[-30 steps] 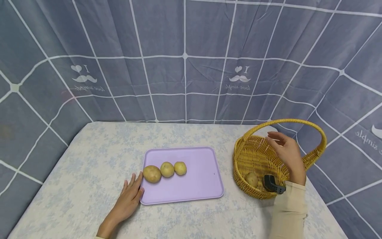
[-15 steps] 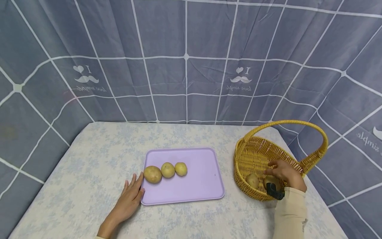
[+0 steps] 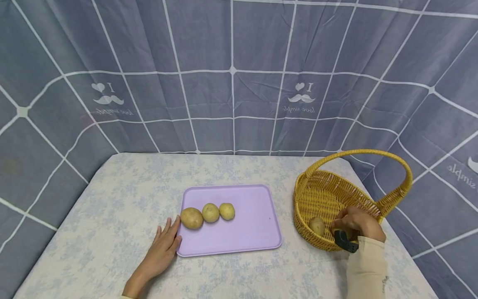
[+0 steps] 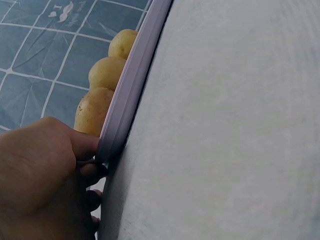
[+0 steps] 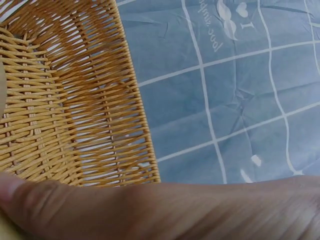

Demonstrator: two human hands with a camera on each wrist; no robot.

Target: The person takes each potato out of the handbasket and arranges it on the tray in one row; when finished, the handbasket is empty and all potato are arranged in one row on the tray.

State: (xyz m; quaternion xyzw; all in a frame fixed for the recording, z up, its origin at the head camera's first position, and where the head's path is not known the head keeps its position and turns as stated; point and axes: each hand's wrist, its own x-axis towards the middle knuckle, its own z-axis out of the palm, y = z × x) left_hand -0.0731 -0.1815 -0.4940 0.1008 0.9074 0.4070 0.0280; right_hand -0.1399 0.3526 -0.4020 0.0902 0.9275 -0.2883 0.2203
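Observation:
My left hand (image 3: 158,251) lies with straight fingers against the left edge of the lilac tray (image 3: 239,238); in the left wrist view its thumb touches the tray's rim. A row of three potatoes crosses the tray: a large potato (image 3: 192,218) by my fingertips, then a smaller potato (image 3: 210,212) and a third potato (image 3: 227,211). Inside the wicker basket (image 3: 317,195), my right hand (image 3: 360,222) curls its fingers over a potato (image 5: 6,229), mostly hidden under the hand and the black wrist camera (image 3: 345,241). Beside it in the basket lies another potato (image 3: 317,226).
The basket's tall arched handle (image 3: 366,152) rises over my right hand. A pale floral cloth (image 3: 123,199) covers the table. Grey-blue checked curtains (image 3: 205,95) hang behind and at both sides.
My right hand has come down from above the basket onto the potato inside it, and its fingers have closed over it. The left hand and the tray's potatoes have stayed put.

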